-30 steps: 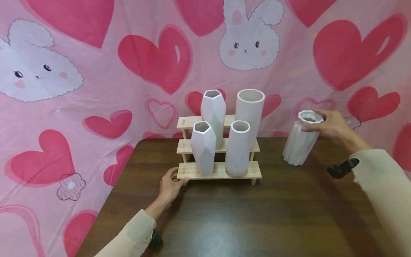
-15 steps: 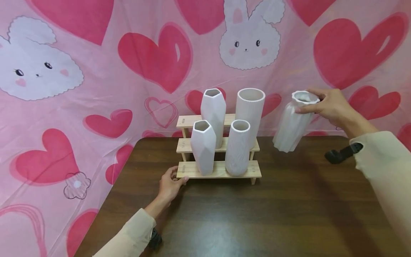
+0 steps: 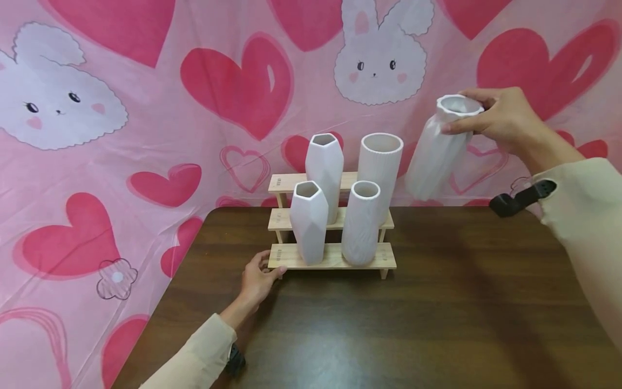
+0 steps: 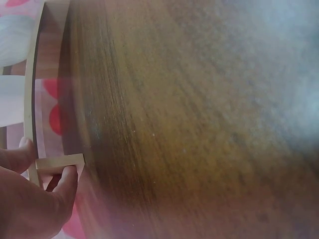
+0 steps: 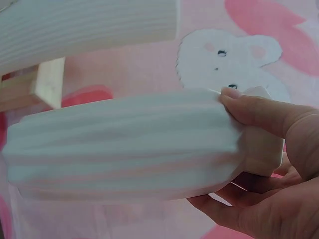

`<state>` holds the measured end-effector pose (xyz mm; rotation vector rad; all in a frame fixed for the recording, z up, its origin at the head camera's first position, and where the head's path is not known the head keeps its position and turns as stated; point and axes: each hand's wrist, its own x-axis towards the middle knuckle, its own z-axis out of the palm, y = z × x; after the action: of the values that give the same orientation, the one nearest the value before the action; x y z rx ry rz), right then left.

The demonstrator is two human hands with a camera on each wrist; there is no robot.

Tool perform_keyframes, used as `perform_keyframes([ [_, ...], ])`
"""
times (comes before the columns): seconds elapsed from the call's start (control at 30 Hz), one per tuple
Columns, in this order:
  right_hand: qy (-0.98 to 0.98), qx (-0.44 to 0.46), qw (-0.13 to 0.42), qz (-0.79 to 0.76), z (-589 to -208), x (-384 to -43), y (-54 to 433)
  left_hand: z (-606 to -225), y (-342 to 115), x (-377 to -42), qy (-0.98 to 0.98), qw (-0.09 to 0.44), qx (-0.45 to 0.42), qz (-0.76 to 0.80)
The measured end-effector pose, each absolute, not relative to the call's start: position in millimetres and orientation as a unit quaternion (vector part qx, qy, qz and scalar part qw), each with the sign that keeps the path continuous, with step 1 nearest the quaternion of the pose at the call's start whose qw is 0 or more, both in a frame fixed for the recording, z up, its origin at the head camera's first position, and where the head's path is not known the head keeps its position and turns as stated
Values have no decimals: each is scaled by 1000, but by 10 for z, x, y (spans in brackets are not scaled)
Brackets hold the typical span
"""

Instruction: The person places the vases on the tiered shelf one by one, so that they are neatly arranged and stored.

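High on the right, my right hand [image 3: 505,119] grips a white fluted vase [image 3: 437,151] by its neck, thumb on the near side. The vase is tilted, its base toward the lower left, off the table. In the right wrist view the fluted vase [image 5: 124,149] fills the middle, the fingers curled round its neck. My left hand [image 3: 257,281] holds the front left corner of a three-step wooden stand [image 3: 332,256]. From the left wrist, the thumb lies on the step's edge and a finger is at the stand's leg [image 4: 60,162].
Two white faceted vases [image 3: 309,221] [image 3: 324,173] stand on the stand's left side. On its right are a textured white vase [image 3: 360,224] in front and a tall ribbed vase [image 3: 383,162] behind. The brown table [image 3: 340,324] meets a pink heart-patterned cloth [image 3: 233,32].
My right hand has lifted the fluted vase from near the table's back right, upward and slightly left. My left hand stays at the stand's corner.
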<state>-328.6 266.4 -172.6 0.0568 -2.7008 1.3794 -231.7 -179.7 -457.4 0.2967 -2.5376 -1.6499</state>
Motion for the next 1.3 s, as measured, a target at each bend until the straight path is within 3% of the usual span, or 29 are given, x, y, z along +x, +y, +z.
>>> perform_keyframes([
  [0.43, -856, 43, 61, 511, -1544, -3482, 2372, -4575, -1774, -2322, -832, 49, 99, -543],
  [0.83, -827, 76, 58, 554, -1595, -3651, 2098, -4569, -1786, -2288, -830, 48, 103, -546],
  [1.3, -858, 58, 29, 510, -1548, -3715, 1952, -4598, -1772, -2310, -829, 41, 98, -549],
])
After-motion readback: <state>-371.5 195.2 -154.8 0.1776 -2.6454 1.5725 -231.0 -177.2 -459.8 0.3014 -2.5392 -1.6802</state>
